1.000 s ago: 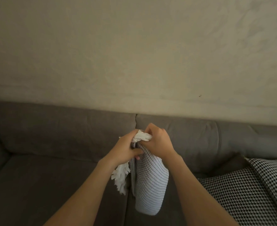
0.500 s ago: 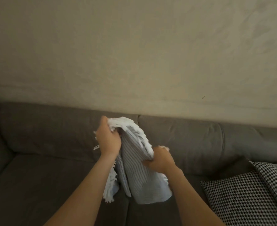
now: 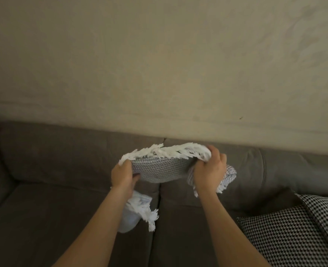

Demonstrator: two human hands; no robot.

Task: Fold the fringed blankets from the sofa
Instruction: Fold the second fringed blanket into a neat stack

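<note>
Gripping the fringed blanket [image 3: 157,170] at either end, the left hand [image 3: 122,175] and right hand [image 3: 209,172] curl their fingers [image 3: 217,158] round bunched cloth, held above the sofa [image 3: 53,209]; a loose tail dangling below the left fingers may slip, skewing the fold.

Blanket [image 3: 157,170]: appeared as grey-white woven cloth, coarse, matt.
Fringe [image 3: 171,151]: was white yarn, soft and tufted.
Sofa [image 3: 53,160]: was grey-brown upholstery cloth, smooth, matt.
Cushion [image 3: 294,237]: was black-and-white patterned woven cloth, matt.
Wall [image 3: 159,64]: looked like beige plaster, matt, slightly uneven.
</note>
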